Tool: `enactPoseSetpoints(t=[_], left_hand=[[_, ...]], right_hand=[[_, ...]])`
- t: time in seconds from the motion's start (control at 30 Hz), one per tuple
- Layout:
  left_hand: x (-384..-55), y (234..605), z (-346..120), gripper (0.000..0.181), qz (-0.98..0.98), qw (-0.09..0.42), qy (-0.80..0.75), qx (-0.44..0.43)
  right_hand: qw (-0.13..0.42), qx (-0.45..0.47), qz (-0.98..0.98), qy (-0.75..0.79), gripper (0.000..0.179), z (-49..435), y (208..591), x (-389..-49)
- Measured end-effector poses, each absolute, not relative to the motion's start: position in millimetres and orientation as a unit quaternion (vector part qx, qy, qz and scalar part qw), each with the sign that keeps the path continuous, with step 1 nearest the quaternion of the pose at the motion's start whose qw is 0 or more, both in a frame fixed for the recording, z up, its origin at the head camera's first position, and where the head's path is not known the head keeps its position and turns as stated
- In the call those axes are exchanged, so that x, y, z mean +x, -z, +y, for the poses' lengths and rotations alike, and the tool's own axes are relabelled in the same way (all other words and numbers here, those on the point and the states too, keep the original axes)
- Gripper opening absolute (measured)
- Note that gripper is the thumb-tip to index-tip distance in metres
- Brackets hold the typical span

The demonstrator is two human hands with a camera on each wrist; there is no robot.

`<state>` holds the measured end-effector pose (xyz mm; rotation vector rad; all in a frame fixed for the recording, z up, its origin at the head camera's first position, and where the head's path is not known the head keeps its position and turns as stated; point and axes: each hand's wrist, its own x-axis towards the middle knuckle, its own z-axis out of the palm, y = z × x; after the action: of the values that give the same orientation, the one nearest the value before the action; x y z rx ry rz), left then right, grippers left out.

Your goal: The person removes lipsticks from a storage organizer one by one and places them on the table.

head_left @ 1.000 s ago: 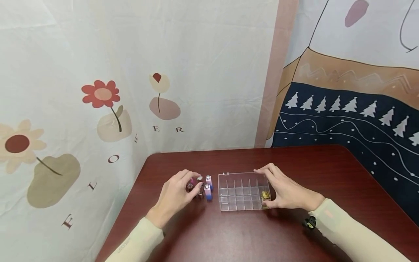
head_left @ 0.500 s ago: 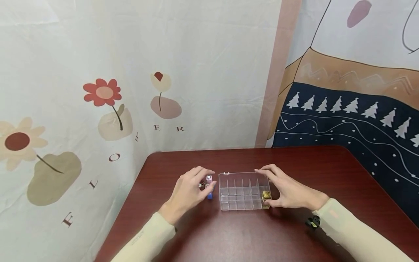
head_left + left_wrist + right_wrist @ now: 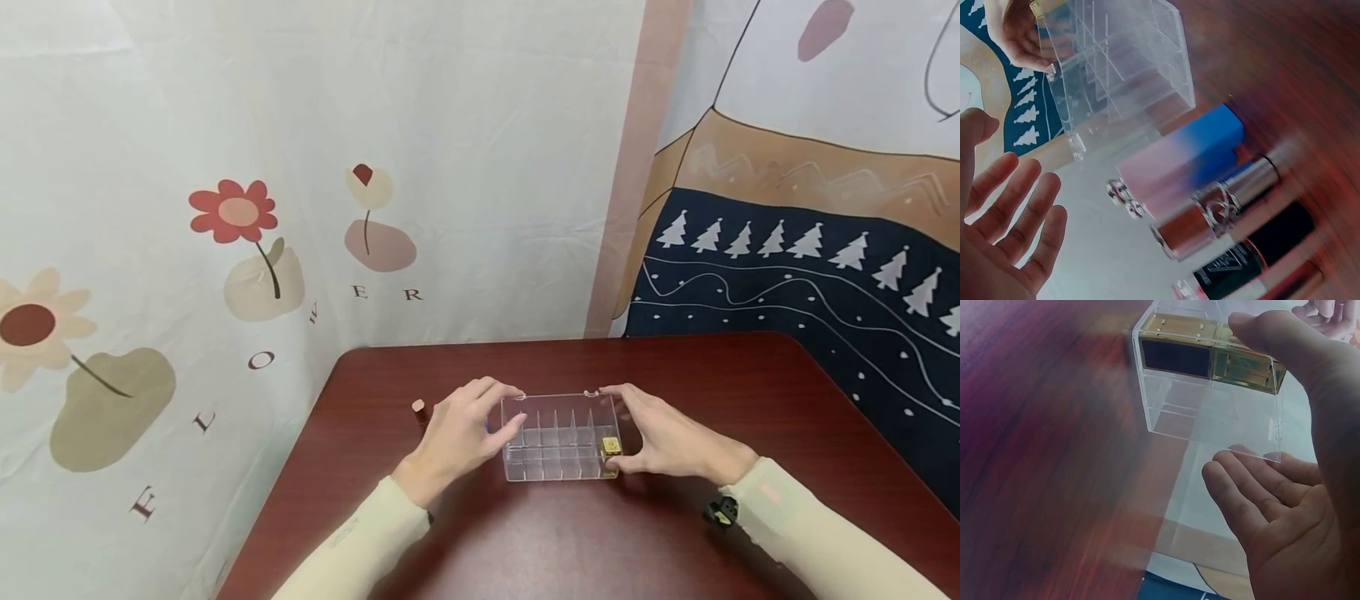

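Note:
A clear plastic divided organizer [image 3: 558, 473] stands on the table, with a gold-capped lipstick [image 3: 611, 447] in its right end. My right hand [image 3: 660, 437] holds that end, thumb at the front and fingers at the back edge; a second gold and black lipstick [image 3: 1175, 356] shows there in the right wrist view. At the organizer's left end is my left hand [image 3: 456, 429], fingers spread, nothing in it. Below it in the left wrist view stand pink-and-blue lipsticks [image 3: 1179, 153], a brown and silver lipstick [image 3: 1188, 232] and a black tube [image 3: 1229, 272].
A dark red-brown wooden table [image 3: 555, 542] carries everything. Behind it hangs a printed cloth [image 3: 487, 208] with flowers and trees. One dark lipstick [image 3: 418, 408] shows left of my left hand; that hand hides most of the others in the head view.
My left hand has moved right, from over the lipsticks to the organizer's left end. The right hand keeps its place on the organizer, its fingers shifted slightly.

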<state>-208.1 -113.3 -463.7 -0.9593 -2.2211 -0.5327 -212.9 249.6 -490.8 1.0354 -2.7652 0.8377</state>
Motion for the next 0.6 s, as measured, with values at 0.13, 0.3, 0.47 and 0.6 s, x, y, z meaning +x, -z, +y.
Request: enactPoseSetpoints(t=[0.13,0.3,0.47,0.6], left_hand=[[-210,464,-104,0.03,-0.84,0.323,0.207,-0.383],[-209,463,-93,0.035,-0.849,0.293,0.197,-0.392],[-207,461,-82,0.042,-0.856,0.237,0.221,-0.402],[-207,462,-71,0.047,-0.857,0.201,0.23,-0.415]], right_hand=[[0.035,0.333,-0.903,-0.269,0.098,250,490,-213],[0.03,0.331,-0.902,-0.275,0.097,251,490,-214],[0.022,0.327,-0.903,-0.279,0.099,250,490,-216],[0.021,0.326,-0.904,-0.275,0.099,250,491,-218]])
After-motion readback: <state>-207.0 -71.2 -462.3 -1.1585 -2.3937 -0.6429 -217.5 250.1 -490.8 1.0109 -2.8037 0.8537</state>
